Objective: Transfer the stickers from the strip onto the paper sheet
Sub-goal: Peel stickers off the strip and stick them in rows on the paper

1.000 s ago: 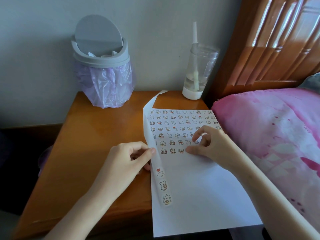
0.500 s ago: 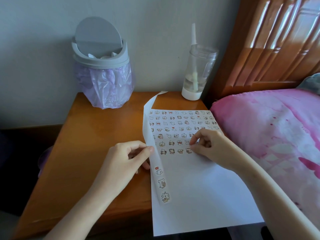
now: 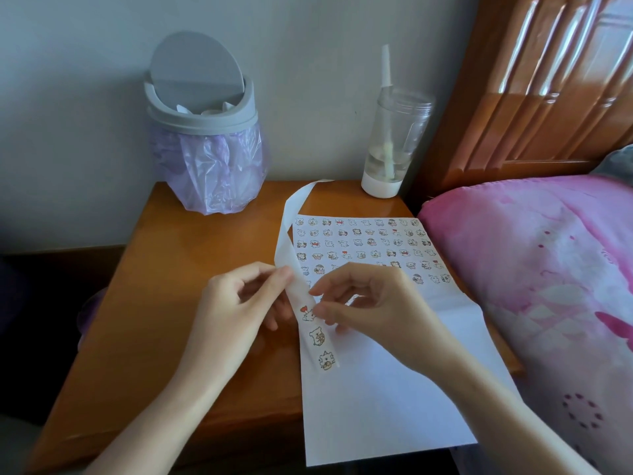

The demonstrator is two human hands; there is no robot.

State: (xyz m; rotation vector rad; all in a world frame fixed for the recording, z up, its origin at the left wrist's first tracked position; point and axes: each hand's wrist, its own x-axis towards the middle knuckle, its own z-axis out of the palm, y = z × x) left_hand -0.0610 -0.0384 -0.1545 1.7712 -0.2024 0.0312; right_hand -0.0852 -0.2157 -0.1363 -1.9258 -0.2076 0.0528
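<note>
A white paper sheet (image 3: 376, 399) lies on the wooden nightstand (image 3: 191, 303), its far half covered with rows of small cartoon stickers (image 3: 359, 243). A long white sticker strip (image 3: 313, 332) runs along the sheet's left edge, with three stickers left at its near end. My left hand (image 3: 236, 310) pinches the strip from the left. My right hand (image 3: 370, 303) has its thumb and forefinger at the topmost sticker on the strip, the one with a red heart (image 3: 306, 313). The right hand hides part of the lowest sticker rows on the sheet.
A grey swing-lid bin (image 3: 202, 132) with a purple bag stands at the back left. A clear bottle (image 3: 394, 142) with a straw stands at the back right. A pink bed cover (image 3: 541, 286) and wooden headboard (image 3: 548, 80) border the right side.
My right hand left the lowest sticker row on the sheet and moved left to the strip, fingers now at its top sticker. My left hand stayed on the strip, which has lifted slightly.
</note>
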